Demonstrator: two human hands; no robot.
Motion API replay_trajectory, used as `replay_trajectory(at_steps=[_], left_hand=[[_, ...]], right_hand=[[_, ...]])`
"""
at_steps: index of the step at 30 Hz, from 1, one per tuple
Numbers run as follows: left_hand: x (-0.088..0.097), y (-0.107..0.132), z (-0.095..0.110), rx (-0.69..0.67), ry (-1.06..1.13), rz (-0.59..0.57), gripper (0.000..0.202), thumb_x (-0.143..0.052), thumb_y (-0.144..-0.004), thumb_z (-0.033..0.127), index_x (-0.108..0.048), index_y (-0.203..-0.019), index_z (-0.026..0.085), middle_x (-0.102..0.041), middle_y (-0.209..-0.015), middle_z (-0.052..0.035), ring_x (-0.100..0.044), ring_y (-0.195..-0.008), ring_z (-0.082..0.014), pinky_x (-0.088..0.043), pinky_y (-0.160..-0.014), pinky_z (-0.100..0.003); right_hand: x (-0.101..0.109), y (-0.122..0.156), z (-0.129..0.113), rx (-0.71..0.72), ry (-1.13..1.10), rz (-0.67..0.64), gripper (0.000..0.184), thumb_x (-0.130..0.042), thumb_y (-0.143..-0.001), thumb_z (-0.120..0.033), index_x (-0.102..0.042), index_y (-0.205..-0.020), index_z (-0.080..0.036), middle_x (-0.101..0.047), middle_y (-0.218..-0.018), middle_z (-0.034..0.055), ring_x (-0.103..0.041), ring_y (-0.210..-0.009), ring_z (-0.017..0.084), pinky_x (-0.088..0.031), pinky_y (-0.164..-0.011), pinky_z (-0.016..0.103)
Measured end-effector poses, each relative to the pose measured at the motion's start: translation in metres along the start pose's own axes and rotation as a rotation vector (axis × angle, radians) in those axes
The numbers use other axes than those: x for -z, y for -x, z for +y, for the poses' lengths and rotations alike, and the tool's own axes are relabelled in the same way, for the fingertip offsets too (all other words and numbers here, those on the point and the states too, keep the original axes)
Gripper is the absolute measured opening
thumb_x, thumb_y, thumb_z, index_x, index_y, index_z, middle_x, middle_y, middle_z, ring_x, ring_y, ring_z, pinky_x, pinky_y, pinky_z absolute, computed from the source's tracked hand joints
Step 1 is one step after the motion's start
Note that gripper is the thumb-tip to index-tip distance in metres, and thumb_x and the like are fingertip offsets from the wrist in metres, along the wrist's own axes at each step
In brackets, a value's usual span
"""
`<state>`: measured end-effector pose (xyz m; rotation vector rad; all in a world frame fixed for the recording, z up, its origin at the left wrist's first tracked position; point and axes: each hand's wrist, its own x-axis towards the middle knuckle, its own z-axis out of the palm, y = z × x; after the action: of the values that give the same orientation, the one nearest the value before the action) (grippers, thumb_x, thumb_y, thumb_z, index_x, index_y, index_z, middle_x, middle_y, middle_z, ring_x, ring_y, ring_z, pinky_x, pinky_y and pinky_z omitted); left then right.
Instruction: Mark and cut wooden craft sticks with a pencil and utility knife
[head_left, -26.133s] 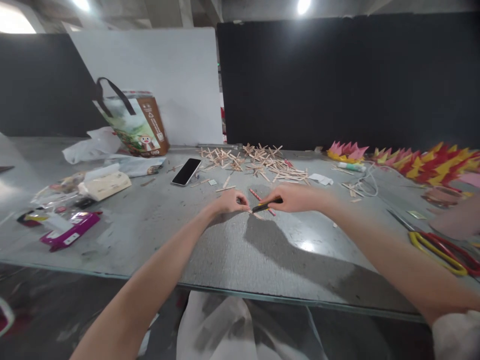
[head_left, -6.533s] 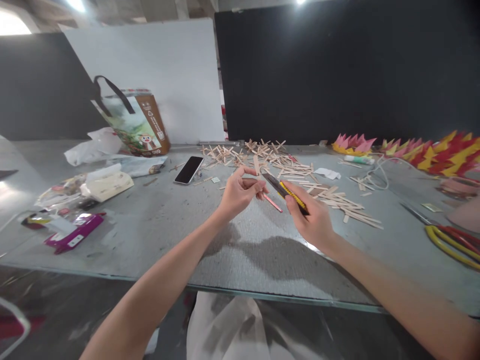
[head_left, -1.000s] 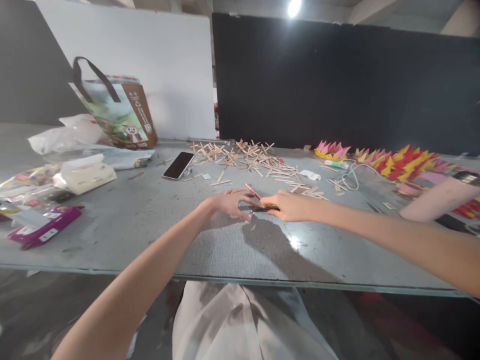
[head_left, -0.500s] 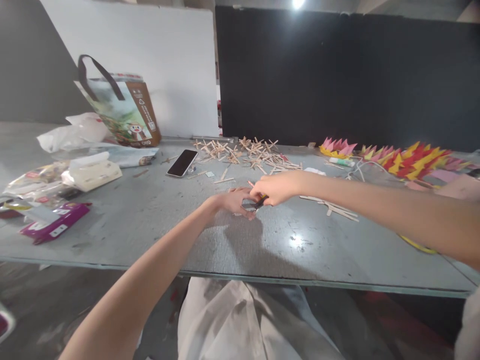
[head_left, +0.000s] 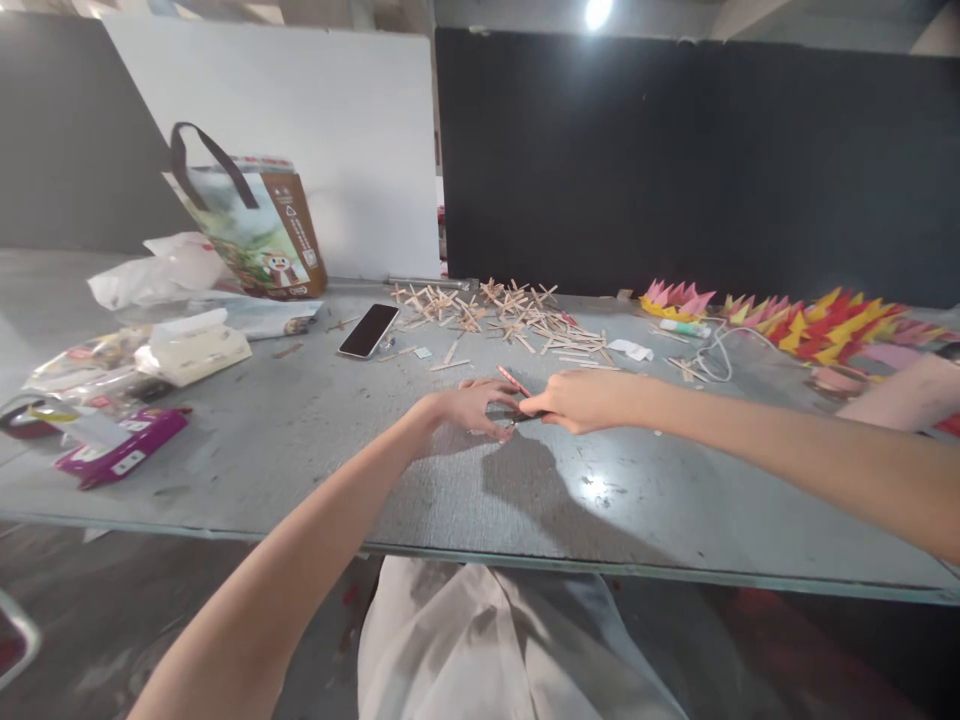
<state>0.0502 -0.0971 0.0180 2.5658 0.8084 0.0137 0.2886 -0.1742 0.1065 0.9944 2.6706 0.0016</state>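
Cutter (head_left: 529,416), right of the phone (head_left: 369,331) and nearer us, is gripped in our right hand (head_left: 585,402); whether our arched left hand (head_left: 474,408) pins anything, we can't tell. We judge it light, stiff and sharp, best held well back from its tip.

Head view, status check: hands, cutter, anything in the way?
Right hand gripping dark cutter. Left hand at the cutter's tip, its hold unclear. Red patterned stick close beyond cutter; wooden stick pile farther back.
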Motion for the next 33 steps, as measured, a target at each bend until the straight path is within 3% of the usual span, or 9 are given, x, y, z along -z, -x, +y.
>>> replay_trajectory(at_steps=[5, 8, 12, 16, 20, 22, 25, 30, 33], left_hand=[[0.003, 0.002, 0.003, 0.023, 0.023, -0.012, 0.065, -0.079, -0.086, 0.059, -0.065, -0.146, 0.038, -0.033, -0.177, -0.0042, -0.023, -0.164, -0.0384, -0.014, -0.132, -0.064], [0.004, 0.002, 0.005, 0.045, 0.013, -0.022, 0.064, -0.079, -0.086, 0.059, -0.066, -0.145, 0.038, -0.032, -0.177, -0.0035, -0.022, -0.164, -0.0383, -0.014, -0.132, -0.062], [0.002, 0.001, 0.003, 0.014, -0.013, 0.0, 0.063, -0.08, -0.086, 0.056, -0.066, -0.145, 0.035, -0.037, -0.175, -0.0054, -0.026, -0.162, -0.0378, -0.017, -0.132, -0.061], [-0.002, -0.001, -0.001, 0.048, -0.004, 0.034, 0.069, -0.083, -0.082, 0.056, -0.066, -0.144, 0.032, -0.049, -0.165, -0.0079, -0.037, -0.155, -0.0395, -0.021, -0.13, -0.061], [-0.004, -0.002, -0.003, 0.054, 0.024, 0.058, 0.063, -0.084, -0.079, 0.056, -0.07, -0.136, 0.033, -0.057, -0.157, -0.0067, -0.042, -0.15, -0.0417, -0.024, -0.129, -0.062], [-0.003, -0.002, -0.001, 0.034, 0.024, 0.047, 0.06, -0.083, -0.081, 0.054, -0.07, -0.136, 0.034, -0.054, -0.16, -0.0067, -0.039, -0.153, -0.0418, -0.022, -0.129, -0.063], [-0.001, -0.001, 0.002, 0.028, 0.004, 0.019, 0.062, -0.081, -0.084, 0.054, -0.067, -0.141, 0.035, -0.046, -0.168, -0.0078, -0.031, -0.16, -0.0398, -0.018, -0.13, -0.065], [0.005, 0.002, 0.006, 0.029, -0.002, -0.01, 0.065, -0.08, -0.085, 0.059, -0.066, -0.145, 0.039, -0.034, -0.176, -0.0044, -0.027, -0.163, -0.0384, -0.016, -0.132, -0.063], [0.005, 0.003, 0.006, 0.04, 0.011, -0.015, 0.064, -0.08, -0.085, 0.058, -0.066, -0.144, 0.038, -0.034, -0.176, -0.0037, -0.025, -0.163, -0.0384, -0.014, -0.132, -0.063]], right_hand=[[-0.027, 0.012, 0.006, -0.043, -0.15, 0.11, 0.027, -0.05, -0.106, -0.029, -0.07, -0.125, -0.026, -0.063, -0.076, 0.0032, -0.044, -0.056, 0.014, -0.024, -0.058, 0.029], [-0.029, 0.014, 0.003, -0.065, -0.196, 0.119, 0.027, -0.052, -0.105, -0.027, -0.07, -0.125, -0.025, -0.063, -0.078, 0.0033, -0.044, -0.057, 0.014, -0.025, -0.058, 0.029], [-0.004, 0.001, -0.002, -0.048, -0.179, 0.04, 0.025, -0.056, -0.1, -0.02, -0.073, -0.118, -0.024, -0.062, -0.079, 0.0024, -0.045, -0.057, 0.013, -0.024, -0.059, 0.03], [0.029, -0.029, -0.005, 0.039, -0.065, -0.093, 0.018, -0.065, -0.09, -0.015, -0.075, -0.103, -0.023, -0.063, -0.081, 0.0016, -0.048, -0.062, 0.013, -0.026, -0.061, 0.03], [0.043, -0.05, 0.001, 0.058, -0.038, -0.161, 0.009, -0.074, -0.087, -0.022, -0.075, -0.096, -0.022, -0.066, -0.089, 0.0015, -0.052, -0.066, 0.014, -0.028, -0.063, 0.029], [0.038, -0.048, 0.007, 0.071, -0.08, -0.139, 0.009, -0.074, -0.087, -0.022, -0.075, -0.096, -0.022, -0.067, -0.087, 0.0008, -0.053, -0.069, 0.014, -0.029, -0.064, 0.029], [0.015, -0.028, 0.015, 0.089, -0.215, -0.023, 0.009, -0.069, -0.091, -0.021, -0.075, -0.098, -0.022, -0.067, -0.081, 0.0003, -0.055, -0.07, 0.015, -0.031, -0.066, 0.029], [-0.034, 0.011, 0.015, -0.053, -0.417, 0.153, 0.026, -0.056, -0.104, -0.031, -0.073, -0.123, -0.025, -0.071, -0.081, 0.0012, -0.056, -0.063, 0.015, -0.032, -0.065, 0.029], [-0.038, 0.015, 0.012, -0.066, -0.378, 0.169, 0.025, -0.055, -0.104, -0.03, -0.073, -0.122, -0.026, -0.071, -0.083, 0.0023, -0.057, -0.065, 0.016, -0.031, -0.065, 0.029]])
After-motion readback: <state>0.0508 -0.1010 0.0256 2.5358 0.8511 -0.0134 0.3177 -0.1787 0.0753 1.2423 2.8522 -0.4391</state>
